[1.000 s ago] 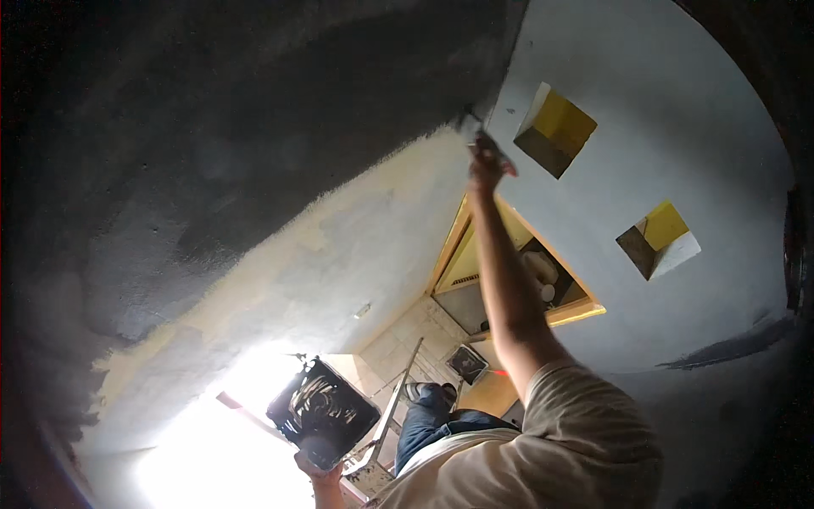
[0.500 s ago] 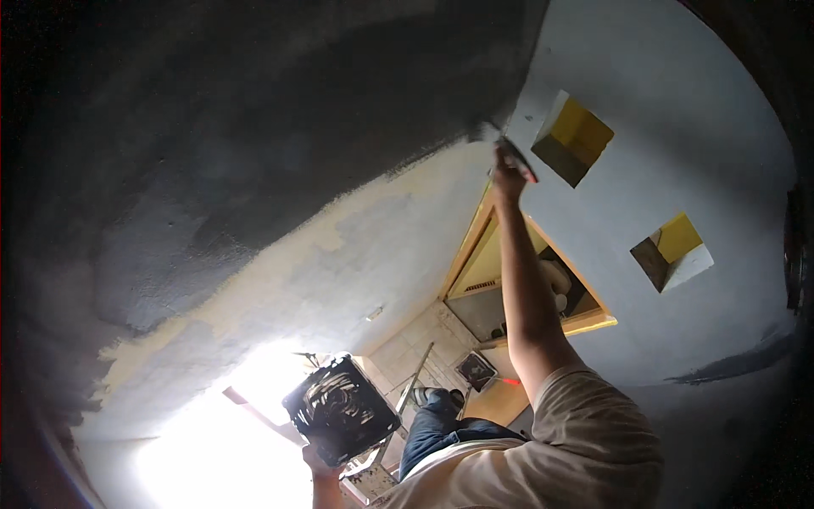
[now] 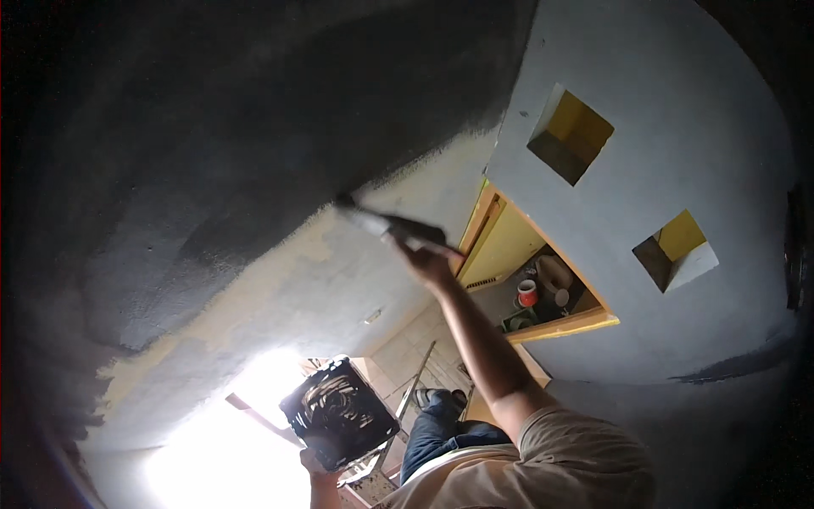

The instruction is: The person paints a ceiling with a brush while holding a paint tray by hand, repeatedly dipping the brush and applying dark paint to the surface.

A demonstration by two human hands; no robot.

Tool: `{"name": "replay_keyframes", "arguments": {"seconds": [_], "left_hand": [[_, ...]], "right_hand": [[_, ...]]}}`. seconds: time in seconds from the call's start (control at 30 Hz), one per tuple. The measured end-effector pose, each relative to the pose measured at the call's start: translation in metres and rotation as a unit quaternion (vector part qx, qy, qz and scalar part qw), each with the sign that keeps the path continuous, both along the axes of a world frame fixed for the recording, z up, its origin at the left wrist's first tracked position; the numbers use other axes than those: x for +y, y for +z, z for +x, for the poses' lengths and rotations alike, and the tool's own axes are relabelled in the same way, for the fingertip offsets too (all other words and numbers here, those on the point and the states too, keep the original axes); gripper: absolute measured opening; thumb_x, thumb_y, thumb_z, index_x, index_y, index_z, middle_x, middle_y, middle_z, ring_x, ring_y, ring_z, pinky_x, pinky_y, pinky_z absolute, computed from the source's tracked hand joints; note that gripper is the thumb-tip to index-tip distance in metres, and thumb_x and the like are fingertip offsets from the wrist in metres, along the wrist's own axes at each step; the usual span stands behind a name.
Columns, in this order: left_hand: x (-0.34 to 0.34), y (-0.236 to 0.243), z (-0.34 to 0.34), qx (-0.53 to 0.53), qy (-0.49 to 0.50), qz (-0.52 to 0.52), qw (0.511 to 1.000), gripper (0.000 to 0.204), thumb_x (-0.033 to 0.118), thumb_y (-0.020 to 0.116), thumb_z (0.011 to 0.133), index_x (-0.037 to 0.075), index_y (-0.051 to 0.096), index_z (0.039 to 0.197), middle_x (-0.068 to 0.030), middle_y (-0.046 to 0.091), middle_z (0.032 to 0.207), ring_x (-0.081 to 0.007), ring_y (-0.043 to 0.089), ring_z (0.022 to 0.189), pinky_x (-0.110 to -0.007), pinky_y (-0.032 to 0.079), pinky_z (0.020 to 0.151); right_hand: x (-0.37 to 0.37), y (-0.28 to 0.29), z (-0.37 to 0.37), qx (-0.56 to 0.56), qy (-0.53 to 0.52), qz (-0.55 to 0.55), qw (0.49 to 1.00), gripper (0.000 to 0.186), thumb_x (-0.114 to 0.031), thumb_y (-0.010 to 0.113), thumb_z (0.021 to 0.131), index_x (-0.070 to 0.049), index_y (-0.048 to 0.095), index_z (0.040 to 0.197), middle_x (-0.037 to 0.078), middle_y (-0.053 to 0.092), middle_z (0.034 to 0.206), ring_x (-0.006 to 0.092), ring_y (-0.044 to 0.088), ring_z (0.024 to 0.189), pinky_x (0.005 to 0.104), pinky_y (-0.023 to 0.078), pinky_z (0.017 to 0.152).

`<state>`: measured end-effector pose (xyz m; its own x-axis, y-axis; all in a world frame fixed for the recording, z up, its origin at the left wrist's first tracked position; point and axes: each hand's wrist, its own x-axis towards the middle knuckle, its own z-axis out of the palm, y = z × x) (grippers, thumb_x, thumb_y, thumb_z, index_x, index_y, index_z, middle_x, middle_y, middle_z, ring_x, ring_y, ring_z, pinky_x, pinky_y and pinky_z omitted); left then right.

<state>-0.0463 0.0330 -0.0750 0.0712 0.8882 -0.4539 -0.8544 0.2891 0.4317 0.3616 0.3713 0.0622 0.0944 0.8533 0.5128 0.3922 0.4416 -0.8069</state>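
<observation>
My right hand [image 3: 422, 260] is closed round a wide paintbrush [image 3: 371, 220], smeared a little by motion. Its dark bristle end meets the lower edge of the dark grey paint [image 3: 254, 144], where the pale, patchy wall surface [image 3: 331, 284] begins. The dark handle shows a red end beyond my fingers. Low on the left, my left hand [image 3: 314, 461] grips the near edge of a square black paint tray [image 3: 360, 424], streaked with light and dark paint inside. My fingers beneath the tray are partly hidden.
A ladder [image 3: 417, 373] stands below me by my legs. The right-hand grey wall [image 3: 619, 204] has two square recesses and a wood-framed opening [image 3: 564, 327]; a red-and-white cup [image 3: 527, 293] is seen through it. Bright light [image 3: 229, 450] floods the lower left.
My right hand and the brush have moved left and down from the wall corner along the paint edge. The tray in my left hand has hardly moved.
</observation>
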Motion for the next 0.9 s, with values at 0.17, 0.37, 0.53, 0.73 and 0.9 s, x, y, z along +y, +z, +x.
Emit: {"name": "replay_keyframes", "arguments": {"seconds": [0.17,0.37,0.53,0.73,0.9], "left_hand": [[-0.008,0.0,-0.009,-0.02,0.014,0.02,0.999,0.08,0.041,0.071,0.074,0.003,0.055,0.143,-0.021,0.066,0.133,-0.0412,0.067,0.116,-0.056,0.056,0.101],[-0.027,0.019,0.001,-0.06,0.039,0.041,0.997,0.076,0.041,0.07,0.076,0.004,0.057,0.14,-0.0202,0.067,0.131,-0.0397,0.068,0.115,-0.055,0.056,0.1],[-0.009,0.018,0.02,-0.018,0.036,0.038,0.998,0.058,0.043,0.067,0.083,0.004,0.068,0.125,-0.0157,0.072,0.12,-0.031,0.071,0.108,-0.045,0.058,0.096],[0.001,-0.01,0.001,0.011,-0.016,0.033,0.999,0.063,0.033,0.065,0.079,-0.002,0.065,0.131,-0.0198,0.072,0.122,-0.0361,0.072,0.105,-0.05,0.059,0.094],[0.005,-0.006,-0.012,0.112,-0.045,0.067,0.99,0.071,0.033,0.067,0.078,-0.003,0.058,0.138,-0.0205,0.069,0.128,-0.0368,0.07,0.111,-0.052,0.057,0.099]], "right_hand": [[0.1,-0.034,0.156,0.122,-0.288,0.034,0.949,0.043,-0.035,0.073,0.099,0.005,0.07,0.116,0.007,0.074,0.112,0.0178,0.067,0.104,0.036,0.053,0.092],[0.145,-0.058,0.195,0.143,-0.246,0.044,0.958,0.038,-0.022,0.062,0.102,-0.001,0.06,0.134,0.012,0.063,0.136,0.0212,0.061,0.121,0.0343,0.046,0.106],[0.037,-0.025,-0.007,0.06,-0.154,0.003,0.986,0.029,-0.012,0.068,0.095,-0.005,0.069,0.123,0.012,0.071,0.125,0.0224,0.069,0.113,0.0347,0.054,0.099],[-0.027,-0.01,-0.107,-0.067,0.104,0.135,0.983,0.029,-0.005,0.072,0.091,-0.009,0.073,0.12,0.015,0.074,0.122,0.0282,0.073,0.11,0.0356,0.058,0.095],[0.055,-0.071,0.072,0.161,-0.151,-0.037,0.975,0.04,-0.018,0.062,0.101,-0.002,0.057,0.137,0.015,0.062,0.137,0.024,0.06,0.125,0.0374,0.046,0.105]]}}
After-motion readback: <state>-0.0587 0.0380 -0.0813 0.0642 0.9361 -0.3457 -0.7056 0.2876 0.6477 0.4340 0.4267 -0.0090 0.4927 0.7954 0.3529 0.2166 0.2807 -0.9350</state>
